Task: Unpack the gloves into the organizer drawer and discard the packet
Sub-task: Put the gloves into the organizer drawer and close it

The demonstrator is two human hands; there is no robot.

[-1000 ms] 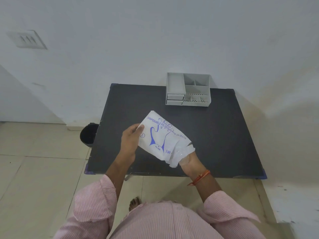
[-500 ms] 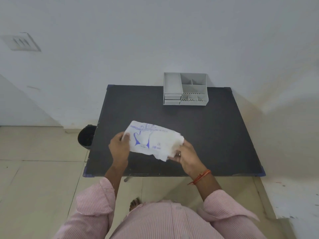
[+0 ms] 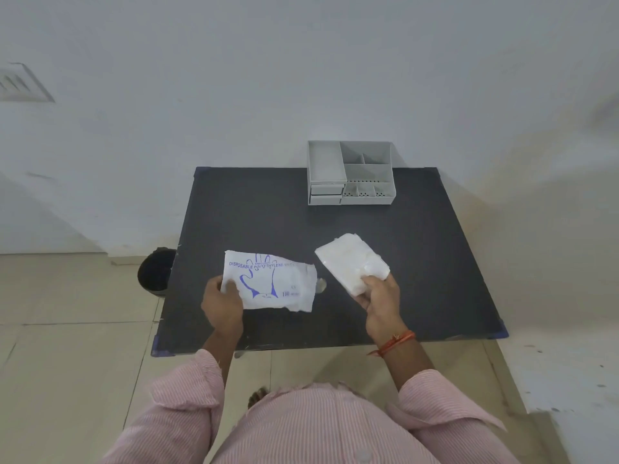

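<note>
My left hand [image 3: 222, 304] grips the left edge of a flat white packet [image 3: 273, 283] printed with a blue glove outline and lettering. It hangs just above the black table [image 3: 254, 216], its torn right end facing right. My right hand [image 3: 380, 301] holds a folded stack of clear plastic gloves [image 3: 351, 262], lifted apart from the packet. A grey organizer [image 3: 350, 174] with open top compartments and two small drawers at its lower left stands at the table's far edge; both drawers look shut.
A black bin [image 3: 155, 271] stands on the tiled floor beside the table's left edge. A white wall rises directly behind the table. A white ledge [image 3: 569, 370] lies at the right, near the table's front corner.
The gloves have come out of the packet: my right hand pulled the stack away to the right while my left hand kept the packet, which now hangs flat.
</note>
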